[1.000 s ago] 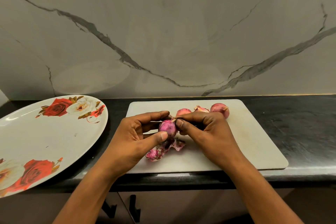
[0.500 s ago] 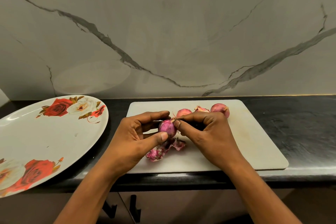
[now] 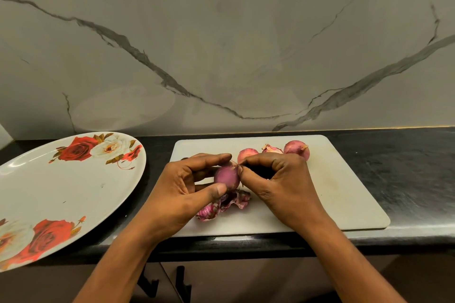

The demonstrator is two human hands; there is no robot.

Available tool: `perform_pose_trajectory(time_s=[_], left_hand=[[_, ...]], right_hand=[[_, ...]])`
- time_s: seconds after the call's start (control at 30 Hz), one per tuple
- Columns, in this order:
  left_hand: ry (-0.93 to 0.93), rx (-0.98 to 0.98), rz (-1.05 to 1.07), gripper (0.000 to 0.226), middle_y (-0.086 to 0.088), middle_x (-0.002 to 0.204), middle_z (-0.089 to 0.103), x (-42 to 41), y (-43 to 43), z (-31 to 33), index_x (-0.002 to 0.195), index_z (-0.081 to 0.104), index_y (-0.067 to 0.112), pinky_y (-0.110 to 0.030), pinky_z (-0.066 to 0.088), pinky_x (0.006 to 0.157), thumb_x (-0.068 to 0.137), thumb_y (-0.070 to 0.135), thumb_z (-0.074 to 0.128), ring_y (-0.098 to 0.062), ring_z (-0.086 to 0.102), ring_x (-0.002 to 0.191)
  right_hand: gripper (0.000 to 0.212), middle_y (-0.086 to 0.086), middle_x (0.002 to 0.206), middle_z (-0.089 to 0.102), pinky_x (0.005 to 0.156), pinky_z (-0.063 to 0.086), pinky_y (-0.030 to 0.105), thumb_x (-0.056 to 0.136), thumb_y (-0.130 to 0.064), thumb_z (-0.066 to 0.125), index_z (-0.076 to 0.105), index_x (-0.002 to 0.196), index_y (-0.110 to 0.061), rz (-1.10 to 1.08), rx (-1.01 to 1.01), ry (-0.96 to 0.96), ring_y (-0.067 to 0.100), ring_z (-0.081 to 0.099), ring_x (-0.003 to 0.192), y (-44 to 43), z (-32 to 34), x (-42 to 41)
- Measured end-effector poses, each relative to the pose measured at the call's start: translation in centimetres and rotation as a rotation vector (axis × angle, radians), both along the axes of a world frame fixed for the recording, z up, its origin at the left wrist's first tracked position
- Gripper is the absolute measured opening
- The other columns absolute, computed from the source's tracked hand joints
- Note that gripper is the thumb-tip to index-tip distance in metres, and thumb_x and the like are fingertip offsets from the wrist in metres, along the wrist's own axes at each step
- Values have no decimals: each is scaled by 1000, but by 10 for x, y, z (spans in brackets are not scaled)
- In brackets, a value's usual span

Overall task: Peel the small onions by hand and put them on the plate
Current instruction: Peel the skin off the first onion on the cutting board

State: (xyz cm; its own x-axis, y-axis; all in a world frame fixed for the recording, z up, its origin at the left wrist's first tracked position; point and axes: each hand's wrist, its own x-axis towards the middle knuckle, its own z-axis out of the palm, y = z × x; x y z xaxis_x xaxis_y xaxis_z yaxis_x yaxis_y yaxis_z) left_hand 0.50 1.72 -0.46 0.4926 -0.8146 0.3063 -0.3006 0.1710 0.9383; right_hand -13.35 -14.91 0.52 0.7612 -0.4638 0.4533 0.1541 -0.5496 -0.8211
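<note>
A small purple onion [image 3: 226, 176] is held above the white cutting board [image 3: 344, 194]. My left hand [image 3: 187, 192] grips it between thumb and fingers. My right hand [image 3: 278, 187] pinches the skin at the onion's right tip with thumb and forefinger. Torn purple peels [image 3: 224, 205] lie on the board just under the onion. Three unpeeled pink onions sit at the board's far edge: one [image 3: 246, 154] behind my right hand, one [image 3: 272, 149] partly hidden, one [image 3: 296, 149] to the right. A large white plate [image 3: 61, 189] with red roses lies at the left, with no onions on it.
The board lies on a black countertop [image 3: 406, 167] whose front edge runs below my wrists. A marble wall rises right behind it. Cabinet doors with black handles [image 3: 181, 283] show under the counter.
The onion has turned slightly in my left hand, showing more smooth purple surface. My right fingertips stay pinched at its tip. Both hands keep their place over the board.
</note>
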Motion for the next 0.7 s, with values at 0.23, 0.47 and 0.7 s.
perform_pose_trajectory(time_s=[0.23,0.47,0.7], left_hand=[[21,-30,12,49,-3,134,70,1,0,-1,133,70,17,-32,60,97,85,5,76,-22,66,129],[26,-17,19,49,-2,131,71,-2,0,1,132,70,16,-31,61,95,85,7,78,-20,68,125],[1,-2,40,49,4,129,73,-2,0,2,131,71,19,-30,61,94,83,10,79,-18,69,123]], right_hand=[[17,-9,79,78,68,58,21,90,-9,79,83,85,-25,-35,48,-58,12,74,76,1,-1,-2],[12,-12,89,80,79,62,24,90,-12,82,85,97,-21,4,69,-45,10,77,88,0,-1,0],[14,-8,83,79,73,60,26,94,-11,77,83,91,-23,16,77,7,12,75,79,-2,-2,2]])
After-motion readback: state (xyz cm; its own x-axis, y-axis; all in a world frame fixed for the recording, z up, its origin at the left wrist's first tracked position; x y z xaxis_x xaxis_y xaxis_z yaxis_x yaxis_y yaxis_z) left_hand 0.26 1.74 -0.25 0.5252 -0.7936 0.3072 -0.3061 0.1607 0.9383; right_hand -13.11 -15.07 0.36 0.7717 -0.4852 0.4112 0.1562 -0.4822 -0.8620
